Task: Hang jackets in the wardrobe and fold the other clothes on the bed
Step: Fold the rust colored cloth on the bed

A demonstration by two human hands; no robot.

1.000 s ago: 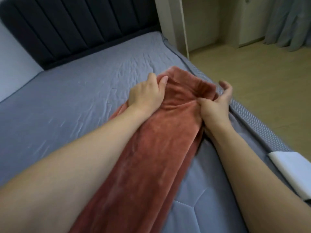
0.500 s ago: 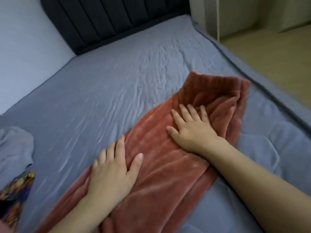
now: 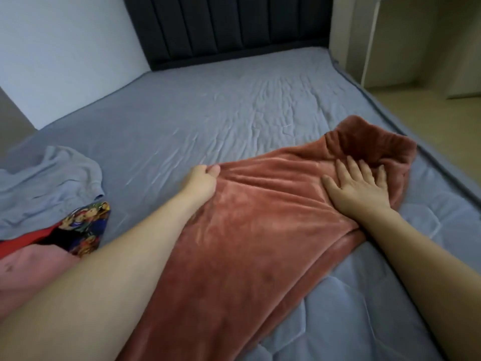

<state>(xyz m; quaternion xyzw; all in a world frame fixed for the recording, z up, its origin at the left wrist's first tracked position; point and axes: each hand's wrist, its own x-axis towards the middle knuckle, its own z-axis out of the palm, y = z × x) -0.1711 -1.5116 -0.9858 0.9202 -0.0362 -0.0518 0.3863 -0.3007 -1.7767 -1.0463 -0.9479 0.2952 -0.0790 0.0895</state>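
Note:
A rust-red fleece garment [image 3: 260,230] lies stretched out on the grey bed [image 3: 208,113], its gathered waistband end at the far right near the mattress edge. My left hand [image 3: 201,179] grips the garment's left edge, fingers curled round the fabric. My right hand [image 3: 356,187] lies flat on the cloth just below the waistband, fingers spread and straight.
A pile of clothes sits at the left: a grey garment [image 3: 46,183], a colourful printed one [image 3: 83,227] with red trim, and a pink one [image 3: 28,272]. A dark padded headboard [image 3: 229,27] stands at the back. Wooden floor [image 3: 447,126] runs along the bed's right edge.
My left hand went from lying flat on the garment to gripping its left edge farther up. My right hand stays flat near the waistband. The view turned left, showing the clothes pile.

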